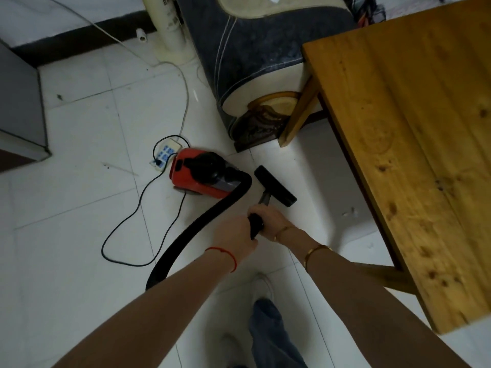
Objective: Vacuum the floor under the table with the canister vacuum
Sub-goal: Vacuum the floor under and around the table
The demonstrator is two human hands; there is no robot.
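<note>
Both hands are closed round the black wand (257,224): the left hand (233,236) is wrapped about its rear end, where the hose (191,232) joins, and the right hand (268,216) is clamped just ahead of it, so that the two hands touch. From the grip a short tube runs down to the nozzle (275,185), which lies flat on the white floor (79,208), near the edge of the tabletop (411,128) but not yet under it. The hose is looped back behind the left arm and round to the red canister (198,175), which sits just left of the nozzle and is plugged into a power strip (166,155) beside it. The wand is judged stiff and light, best steered from this rear grip; the ribbed hose is taken to be soft and springy, likely to tug the canister along if stretched. The canister looks small and easily tipped. Scraps (349,212) are seen on the tiles beside the table, and a sofa (252,62) stands beyond.
</note>
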